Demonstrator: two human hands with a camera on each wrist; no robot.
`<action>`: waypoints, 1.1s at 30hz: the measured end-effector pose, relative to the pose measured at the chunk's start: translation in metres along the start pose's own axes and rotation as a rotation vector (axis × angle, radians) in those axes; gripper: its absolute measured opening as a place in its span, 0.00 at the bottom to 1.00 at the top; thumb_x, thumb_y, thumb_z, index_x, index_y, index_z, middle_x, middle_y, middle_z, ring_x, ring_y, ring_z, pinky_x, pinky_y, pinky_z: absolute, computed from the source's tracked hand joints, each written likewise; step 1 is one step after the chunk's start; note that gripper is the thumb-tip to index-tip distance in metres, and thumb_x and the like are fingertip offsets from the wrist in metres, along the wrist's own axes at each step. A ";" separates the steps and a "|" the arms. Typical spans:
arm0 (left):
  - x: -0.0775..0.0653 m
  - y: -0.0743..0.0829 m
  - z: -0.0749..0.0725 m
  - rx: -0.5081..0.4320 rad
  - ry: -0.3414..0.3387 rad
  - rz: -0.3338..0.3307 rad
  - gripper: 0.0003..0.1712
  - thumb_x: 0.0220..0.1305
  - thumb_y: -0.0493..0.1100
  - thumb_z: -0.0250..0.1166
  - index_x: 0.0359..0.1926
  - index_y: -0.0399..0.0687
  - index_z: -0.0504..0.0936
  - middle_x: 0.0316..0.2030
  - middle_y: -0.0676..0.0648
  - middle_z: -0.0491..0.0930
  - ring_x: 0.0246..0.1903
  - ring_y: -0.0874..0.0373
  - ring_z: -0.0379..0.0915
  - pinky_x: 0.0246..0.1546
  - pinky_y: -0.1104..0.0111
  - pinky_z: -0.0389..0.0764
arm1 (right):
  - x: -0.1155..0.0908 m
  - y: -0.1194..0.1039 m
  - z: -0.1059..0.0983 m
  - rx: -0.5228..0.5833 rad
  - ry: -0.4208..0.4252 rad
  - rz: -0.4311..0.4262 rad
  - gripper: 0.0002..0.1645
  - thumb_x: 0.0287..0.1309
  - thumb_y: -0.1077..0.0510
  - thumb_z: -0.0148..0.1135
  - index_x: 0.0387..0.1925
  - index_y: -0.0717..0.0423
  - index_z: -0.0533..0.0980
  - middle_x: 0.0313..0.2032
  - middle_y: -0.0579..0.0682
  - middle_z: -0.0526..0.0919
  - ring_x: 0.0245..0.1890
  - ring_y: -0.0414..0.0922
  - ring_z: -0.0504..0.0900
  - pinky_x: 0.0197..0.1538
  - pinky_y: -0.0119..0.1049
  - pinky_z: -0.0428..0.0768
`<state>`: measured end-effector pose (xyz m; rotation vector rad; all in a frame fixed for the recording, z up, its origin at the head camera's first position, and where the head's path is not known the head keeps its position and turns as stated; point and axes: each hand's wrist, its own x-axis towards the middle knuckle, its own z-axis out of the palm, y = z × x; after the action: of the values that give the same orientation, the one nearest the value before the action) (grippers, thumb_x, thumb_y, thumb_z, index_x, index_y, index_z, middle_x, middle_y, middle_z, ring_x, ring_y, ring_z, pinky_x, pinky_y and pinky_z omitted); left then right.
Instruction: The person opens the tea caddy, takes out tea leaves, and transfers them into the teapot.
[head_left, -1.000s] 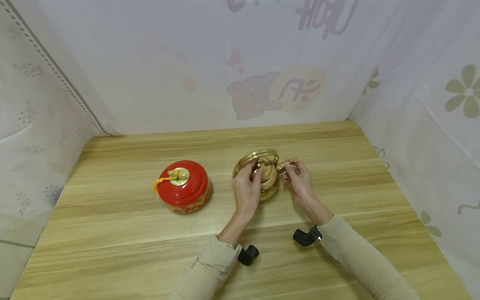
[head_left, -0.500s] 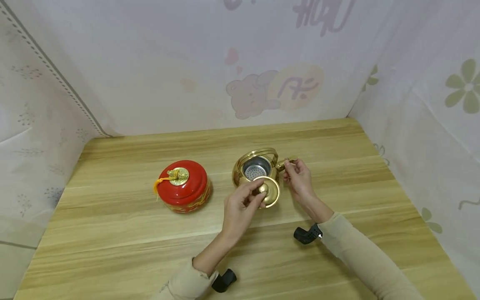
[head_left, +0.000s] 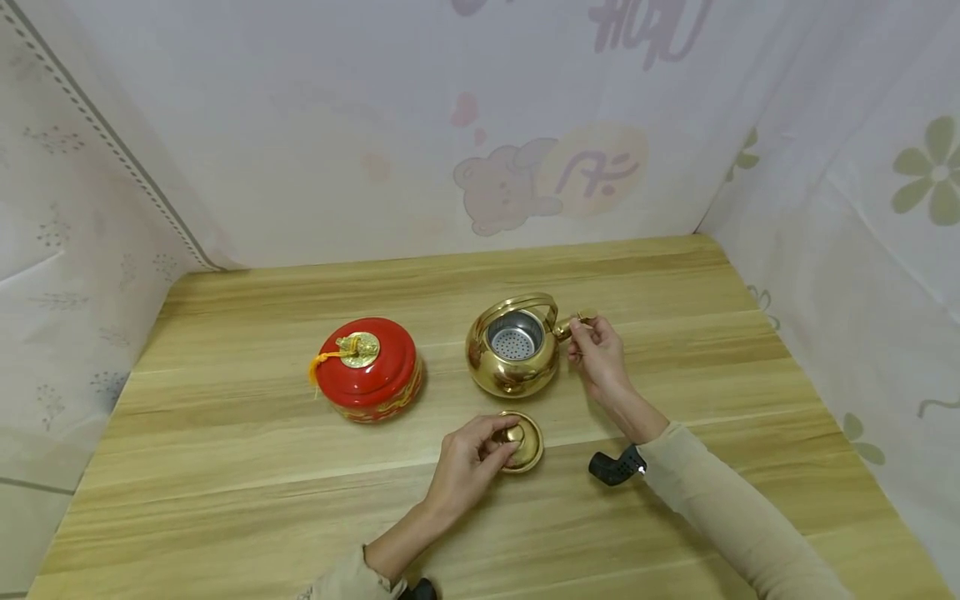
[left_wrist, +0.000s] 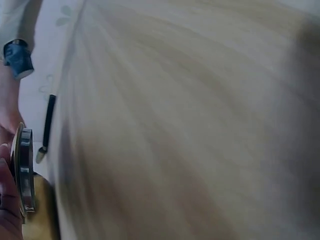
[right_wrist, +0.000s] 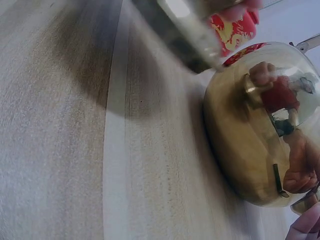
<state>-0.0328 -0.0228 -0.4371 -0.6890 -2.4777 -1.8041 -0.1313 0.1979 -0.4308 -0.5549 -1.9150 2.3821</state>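
My left hand (head_left: pixel 468 467) pinches the knob of a round gold kettle lid (head_left: pixel 531 446), in front of the kettle. In the right wrist view the lid (right_wrist: pixel 172 35) hangs tilted above the wood, its rim blurred. The left wrist view shows the lid (left_wrist: pixel 24 170) edge-on beside my fingers. Behind it stands the gold kettle (head_left: pixel 510 375), uncovered, with a perforated steel strainer (head_left: pixel 515 340) inside its mouth and the arched handle (head_left: pixel 517 302) raised. My right hand (head_left: pixel 602 358) pinches the kettle's spout (head_left: pixel 564 331) on the right side.
A red lidded jar (head_left: pixel 367 375) with a gold medallion and yellow tassel stands left of the kettle on the wooden table (head_left: pixel 247 450). Printed cloth (head_left: pixel 322 150) hangs at the back and both sides.
My left hand has lifted the lid off the kettle and brought it toward me, uncovering the strainer. My right hand has stayed at the spout.
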 end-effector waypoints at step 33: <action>-0.010 -0.014 -0.003 0.091 -0.070 -0.024 0.21 0.51 0.35 0.71 0.49 0.38 0.81 0.42 0.45 0.82 0.24 0.68 0.73 0.24 0.78 0.78 | -0.002 0.000 -0.006 0.068 -0.029 0.032 0.07 0.66 0.55 0.53 0.41 0.51 0.66 0.25 0.41 0.73 0.22 0.33 0.73 0.25 0.21 0.73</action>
<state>-0.0294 -0.0320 -0.4515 -0.7333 -2.6050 -1.6899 -0.1273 0.2032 -0.4308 -0.5545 -1.8419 2.4777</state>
